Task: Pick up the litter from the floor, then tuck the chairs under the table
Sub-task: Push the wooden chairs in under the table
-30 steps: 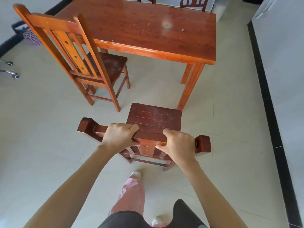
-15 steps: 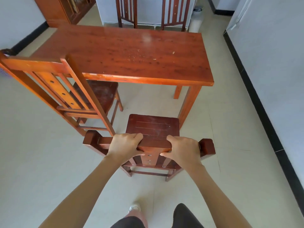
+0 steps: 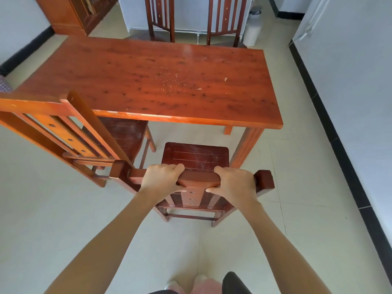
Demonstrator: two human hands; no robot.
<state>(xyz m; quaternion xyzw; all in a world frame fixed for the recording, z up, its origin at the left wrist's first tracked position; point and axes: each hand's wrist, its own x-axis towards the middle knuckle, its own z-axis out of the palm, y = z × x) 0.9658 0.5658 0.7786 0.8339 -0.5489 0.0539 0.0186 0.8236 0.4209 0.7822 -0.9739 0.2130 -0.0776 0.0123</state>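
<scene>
A dark red wooden chair (image 3: pixel 196 157) stands in front of me, facing the long wooden table (image 3: pixel 148 81). My left hand (image 3: pixel 161 178) and my right hand (image 3: pixel 234 184) both grip the chair's top rail, fingers curled over it. The seat's front edge lies just short of the table's near edge, beside the table's right front leg (image 3: pixel 246 145). A second, lighter chair (image 3: pixel 63 132) stands to the left, its seat partly under the table. No litter shows on the floor.
Two more chairs (image 3: pixel 161 18) (image 3: pixel 224 18) stand at the table's far side. A white bin (image 3: pixel 252 28) sits beyond the far right corner. A wooden cabinet (image 3: pixel 70 13) is at the far left, a wall with black skirting (image 3: pixel 339 145) on the right.
The chair in my hands has moved forward toward the table, and I have stepped closer. The far chairs, the bin and the cabinet have come into view.
</scene>
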